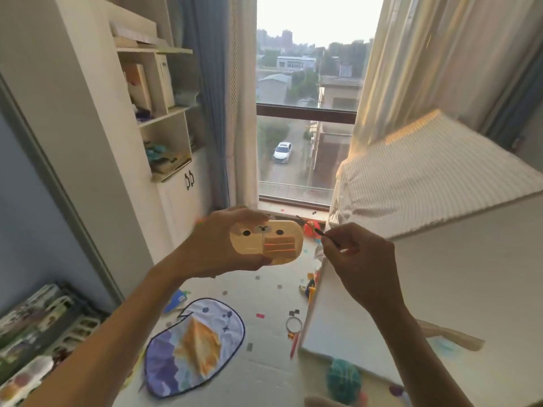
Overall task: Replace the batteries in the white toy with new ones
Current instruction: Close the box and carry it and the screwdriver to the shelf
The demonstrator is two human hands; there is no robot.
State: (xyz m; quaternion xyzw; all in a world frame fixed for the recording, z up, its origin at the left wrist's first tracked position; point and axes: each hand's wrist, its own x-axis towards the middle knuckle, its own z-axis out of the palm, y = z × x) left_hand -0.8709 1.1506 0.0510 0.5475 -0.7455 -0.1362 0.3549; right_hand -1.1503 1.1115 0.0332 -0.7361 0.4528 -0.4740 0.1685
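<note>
**Toy held up at the window, thin tool in the other hand**

Both forearms reach in from the bottom edge, nearest the lens. At the centre of the view the left hand (pixel 211 245) holds the white toy (pixel 266 241) up in the air, thumb along its top edge and fingers (pixel 258 261) clamped under its lower edge. It is an oblong, rounded case with a small animal face printed on it, two dark eyes and a nose towards its 10 o'clock side. At its middle an open rectangular bay (pixel 279 245) shows orange-edged bars lying across it; whether these are batteries cannot be told.

Just beside the toy, at its 3 o'clock, the right hand (pixel 357 254) has its fingers pinched together on a thin dark tool (pixel 318 232), whose tip points to 10 o'clock and stands a little apart from the toy's right end.

Below, at 6 o'clock, the pale floor (pixel 264 289) carries a blue-and-orange cloth mat (pixel 194 348), a ring with a red handle (pixel 293 327) and a teal ball (pixel 343 380). A white bed (pixel 426 274) fills 3 o'clock, a white shelf unit (pixel 164 118) stands at 10 o'clock, and the window (pixel 305 113) is at 12 o'clock.
</note>
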